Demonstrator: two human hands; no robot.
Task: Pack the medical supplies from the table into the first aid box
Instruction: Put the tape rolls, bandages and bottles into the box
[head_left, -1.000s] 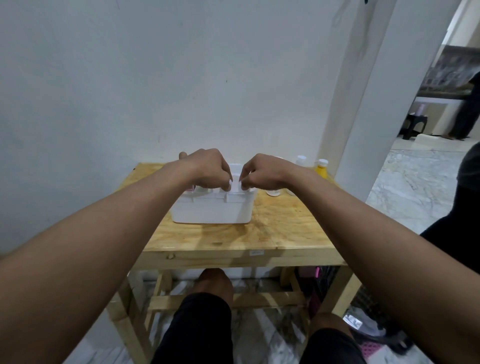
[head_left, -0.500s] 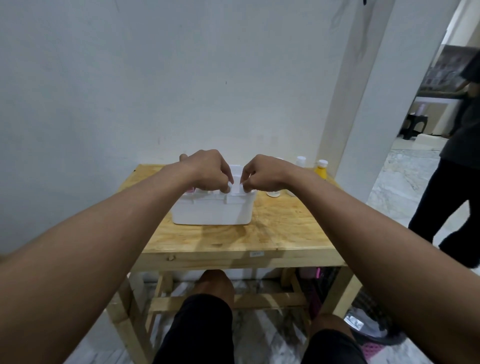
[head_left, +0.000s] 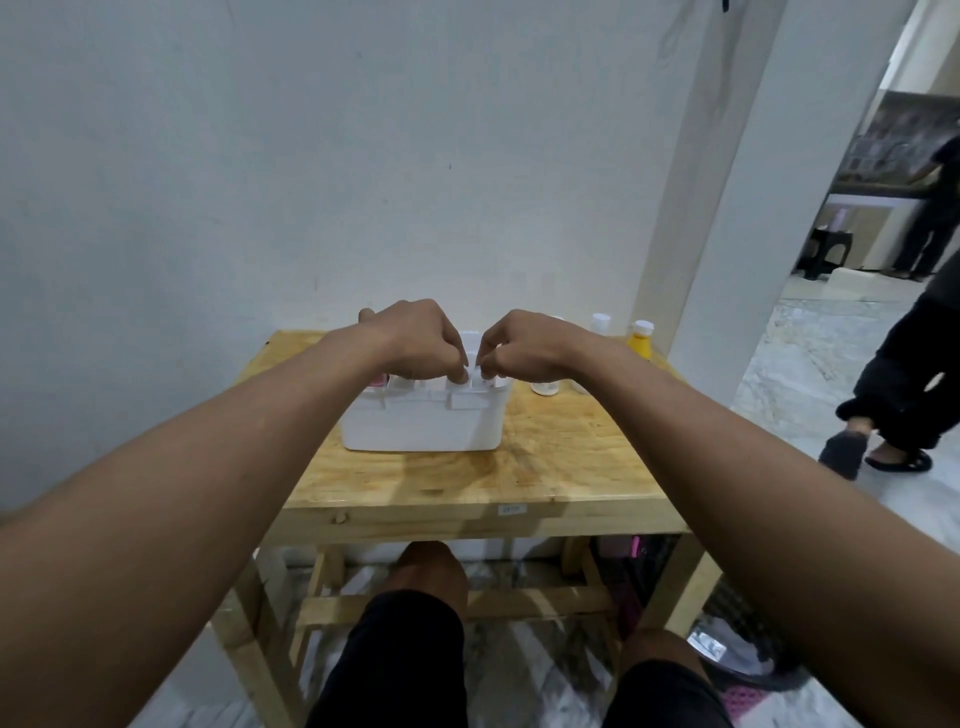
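The white first aid box (head_left: 421, 423) stands open on the wooden table (head_left: 545, 467), with a pink item (head_left: 379, 382) showing at its left end. Both my hands hover over the box's top edge with fingers curled. My left hand (head_left: 415, 340) and my right hand (head_left: 524, 345) meet at the fingertips and pinch a small white item (head_left: 474, 364) between them; what it is cannot be told. To the right of the box stand a white jar (head_left: 544, 387), a white bottle (head_left: 600, 323) and a yellow bottle (head_left: 640, 340).
The table stands against a white wall, with a pillar (head_left: 727, 182) at its back right corner. A person in dark clothes (head_left: 904, 395) walks on the marble floor to the right. My knees are under the table's front edge.
My hands stay over the box, fingertips pressed a little closer together. The person on the right has moved across the floor.
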